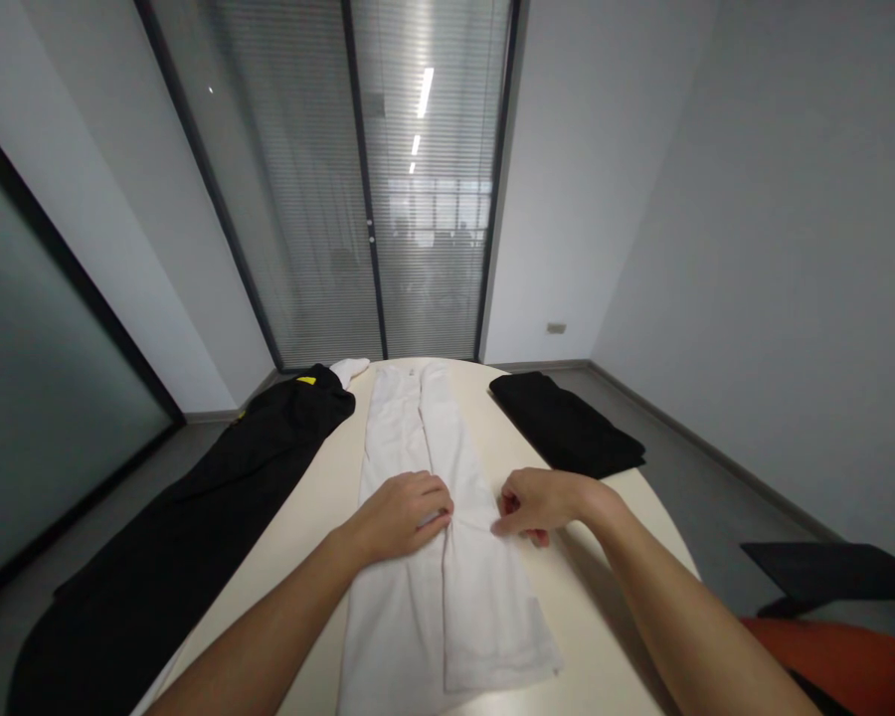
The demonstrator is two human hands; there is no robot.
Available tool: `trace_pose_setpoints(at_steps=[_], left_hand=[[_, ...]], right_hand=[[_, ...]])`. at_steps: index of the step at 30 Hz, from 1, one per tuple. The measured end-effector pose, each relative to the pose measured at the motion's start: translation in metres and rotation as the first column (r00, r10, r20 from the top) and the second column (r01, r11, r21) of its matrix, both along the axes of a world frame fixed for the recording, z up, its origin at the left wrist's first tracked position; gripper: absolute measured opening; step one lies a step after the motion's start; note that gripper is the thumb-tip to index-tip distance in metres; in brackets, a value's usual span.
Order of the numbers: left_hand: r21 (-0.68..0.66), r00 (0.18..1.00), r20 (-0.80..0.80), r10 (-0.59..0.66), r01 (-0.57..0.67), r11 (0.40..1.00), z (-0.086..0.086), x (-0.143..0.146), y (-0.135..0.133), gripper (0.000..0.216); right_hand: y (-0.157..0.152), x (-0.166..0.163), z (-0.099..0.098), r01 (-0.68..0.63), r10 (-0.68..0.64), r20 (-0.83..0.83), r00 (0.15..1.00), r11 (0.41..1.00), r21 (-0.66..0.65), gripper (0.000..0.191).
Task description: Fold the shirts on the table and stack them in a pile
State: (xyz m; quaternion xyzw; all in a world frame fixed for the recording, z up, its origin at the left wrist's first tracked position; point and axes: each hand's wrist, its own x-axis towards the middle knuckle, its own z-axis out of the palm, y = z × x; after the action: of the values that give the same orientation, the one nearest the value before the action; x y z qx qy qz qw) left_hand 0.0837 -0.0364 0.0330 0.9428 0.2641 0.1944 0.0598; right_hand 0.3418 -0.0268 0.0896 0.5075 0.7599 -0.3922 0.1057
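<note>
A long white garment (pixel 484 597) lies flat on the table, one side folded over lengthwise so that the fold's inner edge runs down its middle. Whether it is a shirt or trousers I cannot tell. My left hand (pixel 407 512) rests on it from the left, fingers closed in a pinch at that inner edge, where the cloth puckers. At the outer right edge, my right hand (pixel 529 502) has its fingers curled, with thumb and fingertips closed on the cloth. Small creases run between the two hands.
The cream table (pixel 656 507) has a rounded edge. A folded black garment (pixel 567 423) lies at the right, and black clothing (pixel 216 487) with a yellow patch hangs over the left side. An orange chair (pixel 842 656) with a black armrest (pixel 835 572) stands at the lower right.
</note>
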Motion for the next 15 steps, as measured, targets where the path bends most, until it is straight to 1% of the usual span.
trace_pose_setpoints(at_steps=[5, 8, 9, 10, 11, 12, 14, 15], left_hand=[[-0.026, 1.0, 0.003, -0.018, 0.018, 0.999, -0.003, 0.0, 0.0, 0.019], [-0.058, 0.999, 0.035, -0.03, 0.032, 0.998, -0.002, 0.001, -0.002, 0.018], [-0.066, 0.998, 0.047, -0.03, 0.033, 0.997, -0.002, 0.001, -0.002, 0.016], [-0.066, 0.998, 0.061, -0.02, 0.024, 0.998, -0.002, 0.0, -0.002, 0.017], [-0.056, 0.997, 0.08, 0.005, -0.001, 0.998, -0.003, 0.0, -0.001, 0.02], [-0.036, 0.993, 0.104, 0.051, -0.047, 0.998, -0.004, -0.002, 0.0, 0.024], [0.016, 0.97, 0.16, 0.183, -0.188, 0.982, -0.009, -0.007, 0.006, 0.031], [0.036, 0.949, 0.186, 0.253, -0.264, 0.964, -0.013, -0.01, 0.01, 0.033]], right_hand=[[0.0, 0.001, 0.001, 0.017, -0.018, -0.024, 1.0, 0.998, -0.053, 0.009], [0.001, 0.003, 0.0, 0.021, -0.022, -0.005, 1.0, 0.997, -0.075, 0.014], [0.002, 0.004, 0.0, 0.009, -0.008, 0.004, 1.0, 0.999, -0.049, 0.018], [0.003, 0.003, 0.0, -0.01, 0.01, 0.012, 1.0, 1.0, 0.01, 0.022], [0.004, 0.002, 0.0, -0.032, 0.031, 0.01, 0.999, 0.994, 0.103, 0.027], [0.004, 0.0, 0.0, -0.051, 0.053, -0.006, 0.999, 0.976, 0.212, 0.031], [0.005, -0.006, -0.001, -0.07, 0.106, -0.069, 0.992, 0.915, 0.398, 0.033], [0.005, -0.011, -0.002, -0.08, 0.14, -0.104, 0.985, 0.891, 0.446, 0.033]])
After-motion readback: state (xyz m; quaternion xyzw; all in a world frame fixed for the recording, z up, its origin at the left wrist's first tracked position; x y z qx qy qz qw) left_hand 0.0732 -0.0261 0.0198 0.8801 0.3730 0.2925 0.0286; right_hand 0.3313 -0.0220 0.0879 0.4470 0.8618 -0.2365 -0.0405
